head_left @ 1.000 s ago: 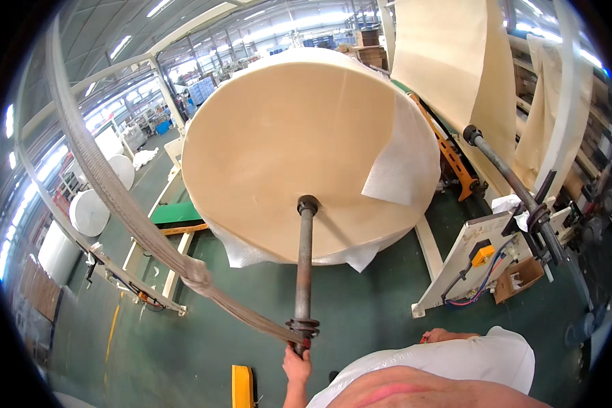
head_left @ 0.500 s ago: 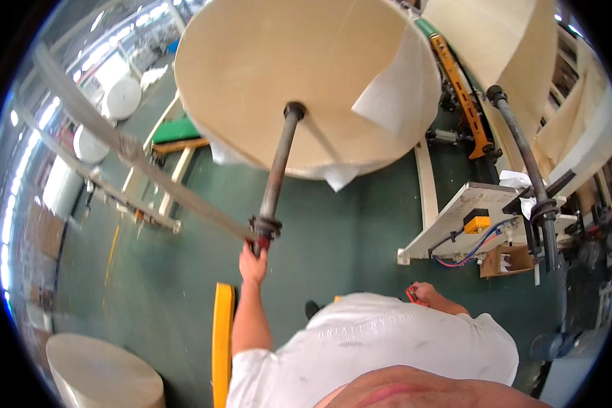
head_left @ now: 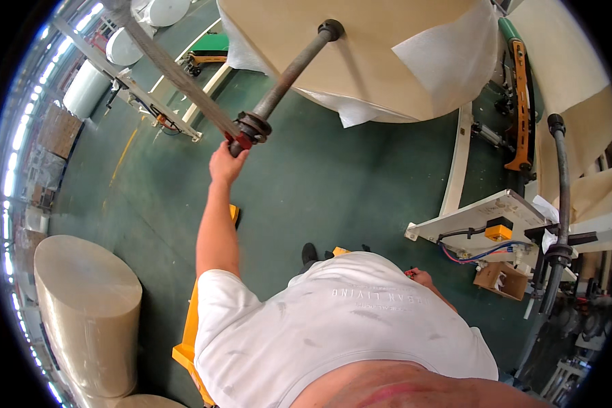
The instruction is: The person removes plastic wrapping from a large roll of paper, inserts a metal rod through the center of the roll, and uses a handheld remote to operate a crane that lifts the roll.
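Observation:
A huge tan paper roll (head_left: pixel 360 61) fills the top of the view, with a grey metal shaft (head_left: pixel 296 71) sticking out of its core toward me. Near the shaft's free end sits a dark ringed collar (head_left: pixel 253 127). A pale lifting strap (head_left: pixel 177 75) slants down from the upper left to a red end piece (head_left: pixel 242 141) at the shaft's tip. My left hand (head_left: pixel 226 164), arm stretched forward, is closed around that strap end and shaft tip. Low at my right side, my right hand (head_left: pixel 423 277) is closed on a small red object (head_left: pixel 411 273), mostly hidden.
Yellow forks of what looks like a pallet truck (head_left: pixel 190 333) lie by my left side. Wrapped rolls (head_left: pixel 92 306) stand at the left. To the right are a cream machine plate (head_left: pixel 486 221) with hoses, an open carton (head_left: pixel 502 279) and another shaft (head_left: pixel 564 190).
The view has shifted, so the roll and shaft appear higher and farther right. My left hand keeps its grip at the shaft's tip; my right hand still holds the red object.

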`<state>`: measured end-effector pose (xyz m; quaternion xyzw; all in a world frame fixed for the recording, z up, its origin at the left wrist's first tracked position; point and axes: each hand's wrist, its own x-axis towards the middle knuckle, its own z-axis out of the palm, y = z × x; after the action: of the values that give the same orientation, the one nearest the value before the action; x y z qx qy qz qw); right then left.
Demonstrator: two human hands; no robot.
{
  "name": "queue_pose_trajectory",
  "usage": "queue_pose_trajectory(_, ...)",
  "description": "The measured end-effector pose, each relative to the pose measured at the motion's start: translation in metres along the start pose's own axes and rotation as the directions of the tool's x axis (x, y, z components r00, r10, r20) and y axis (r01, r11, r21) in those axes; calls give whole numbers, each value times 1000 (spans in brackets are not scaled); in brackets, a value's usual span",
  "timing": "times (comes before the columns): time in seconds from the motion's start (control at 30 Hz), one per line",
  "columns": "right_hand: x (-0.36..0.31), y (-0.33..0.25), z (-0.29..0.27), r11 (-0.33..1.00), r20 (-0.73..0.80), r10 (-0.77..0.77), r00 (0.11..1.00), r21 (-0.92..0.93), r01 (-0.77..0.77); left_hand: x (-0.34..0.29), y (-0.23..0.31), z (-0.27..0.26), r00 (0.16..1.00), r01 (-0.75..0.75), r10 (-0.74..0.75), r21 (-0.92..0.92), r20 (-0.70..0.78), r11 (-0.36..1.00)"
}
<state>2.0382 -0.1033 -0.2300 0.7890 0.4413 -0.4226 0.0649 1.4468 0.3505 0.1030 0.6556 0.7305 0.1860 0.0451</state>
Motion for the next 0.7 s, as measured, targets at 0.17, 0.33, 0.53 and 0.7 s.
queue_pose_trajectory(0.17, 0, -6, -2, 999, -10, -41, 999, -29, 41, 24, -29, -46, 1000, -9, 10, -48, 23, 999)
queue_pose_trajectory(0.33, -4, -18, -4, 945, -80, -242, 967, -248, 216, 18, -38, -90, 995, -84, 71, -197, -72, 977)
queue_pose_trajectory(0.53, 34, -61, -22, 970, 112, -76, 991, -223, 99, -9, -55, -134, 984, -72, 38, -193, -174, 979)
queue_pose_trajectory(0.7, 68, -105, -40, 970, -23, -163, 986, -185, 156, -22, -73, -154, 977, 22, -57, -171, -203, 985)
